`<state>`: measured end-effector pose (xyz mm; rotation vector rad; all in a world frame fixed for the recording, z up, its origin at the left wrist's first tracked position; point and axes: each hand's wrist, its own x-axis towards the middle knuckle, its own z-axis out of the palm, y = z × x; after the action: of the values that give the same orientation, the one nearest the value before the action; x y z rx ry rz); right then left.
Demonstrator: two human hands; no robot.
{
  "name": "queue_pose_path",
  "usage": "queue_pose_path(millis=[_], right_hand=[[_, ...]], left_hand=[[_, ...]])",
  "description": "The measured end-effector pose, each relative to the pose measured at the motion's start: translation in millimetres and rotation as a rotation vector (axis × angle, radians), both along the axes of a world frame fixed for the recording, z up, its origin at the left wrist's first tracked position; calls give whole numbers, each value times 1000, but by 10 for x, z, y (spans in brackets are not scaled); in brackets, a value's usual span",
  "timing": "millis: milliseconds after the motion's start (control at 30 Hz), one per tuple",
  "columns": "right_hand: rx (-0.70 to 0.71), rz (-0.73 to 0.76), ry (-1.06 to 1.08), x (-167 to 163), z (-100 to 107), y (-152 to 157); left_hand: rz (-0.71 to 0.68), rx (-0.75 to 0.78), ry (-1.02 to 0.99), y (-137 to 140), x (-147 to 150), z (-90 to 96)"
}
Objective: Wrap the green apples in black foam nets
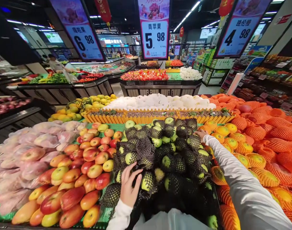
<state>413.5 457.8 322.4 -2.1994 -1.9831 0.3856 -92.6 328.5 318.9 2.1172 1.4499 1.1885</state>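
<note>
Left hand [129,189] spreads over round, mesh-sleeved apples [147,182]. Right hand [201,134], one o'clock: grip unclear. Foam-netted oranges [241,148] fill two o'clock.

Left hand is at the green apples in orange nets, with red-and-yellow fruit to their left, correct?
The nets are black, not orange, as the head view shows. The rest holds: left hand at the green apples, red-and-yellow fruit to their left.

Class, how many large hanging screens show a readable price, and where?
3: the 6.98 screen at upper left, the 5.98 screen at top centre, the 4.98 screen at upper right. Others may be hidden.
</note>
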Motion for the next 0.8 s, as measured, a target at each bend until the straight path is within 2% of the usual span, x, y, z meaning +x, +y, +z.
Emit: queue_pose_path(millis=[100, 200, 333, 433, 533, 600, 633, 700, 800], right_hand=[[-20, -12, -60, 4, -16, 74], [45, -56, -97, -7, -2, 37], [127, -188, -123, 93, 72, -210], [222, -316, -122, 224, 205, -453], [497, -358, 13, 203, 401, -710], [667, -305, 155, 31, 545, -905], [704, -261, 221, -103, 614, -1012], [670, -144, 389, -438, 724, -1236], [514, 1, 620, -1013, 765, -1552]], left_hand=[[-31, 97, 239, 229, 137, 14], [-51, 128, 313, 394, 219, 18], [-12, 244, 133, 393, 152, 89], [135, 345, -55, 311, -33, 134], [349, 359, -167, 258, -280, 97], [431, 325, -203, 226, -433, 47], [446, 306, -215, 202, -495, 28], [439, 265, -233, 130, -577, 15], [377, 232, -235, -21, -599, 56]])
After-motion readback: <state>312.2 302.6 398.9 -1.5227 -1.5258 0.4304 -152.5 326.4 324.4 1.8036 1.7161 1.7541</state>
